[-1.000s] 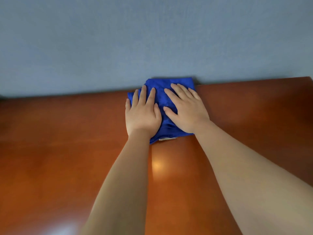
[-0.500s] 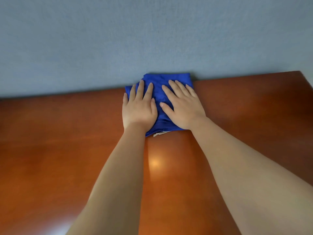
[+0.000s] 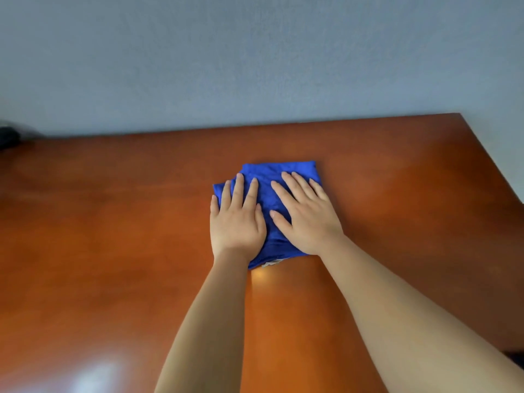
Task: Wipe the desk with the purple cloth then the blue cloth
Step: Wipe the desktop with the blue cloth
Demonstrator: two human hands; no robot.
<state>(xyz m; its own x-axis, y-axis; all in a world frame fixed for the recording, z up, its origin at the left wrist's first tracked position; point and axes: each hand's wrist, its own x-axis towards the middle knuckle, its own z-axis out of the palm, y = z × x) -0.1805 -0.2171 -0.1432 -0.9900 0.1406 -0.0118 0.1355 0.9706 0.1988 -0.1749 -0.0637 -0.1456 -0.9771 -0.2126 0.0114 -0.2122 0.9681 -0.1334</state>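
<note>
A folded blue cloth (image 3: 268, 177) lies flat on the reddish-brown wooden desk (image 3: 113, 222), a little right of centre and a short way in from the far edge. My left hand (image 3: 236, 219) presses palm-down on the cloth's left half, fingers spread. On the right half, my right hand (image 3: 307, 217) presses in the same way. A small white tag pokes out at the cloth's near edge. No purple cloth is in view.
A grey-blue wall (image 3: 255, 66) runs along the desk's far edge. The desk's right edge (image 3: 494, 165) slants down at the far right. A dark object (image 3: 7, 136) sits at the far left corner.
Both hands have slid the blue cloth toward me, from against the wall to a short way in from the far edge.
</note>
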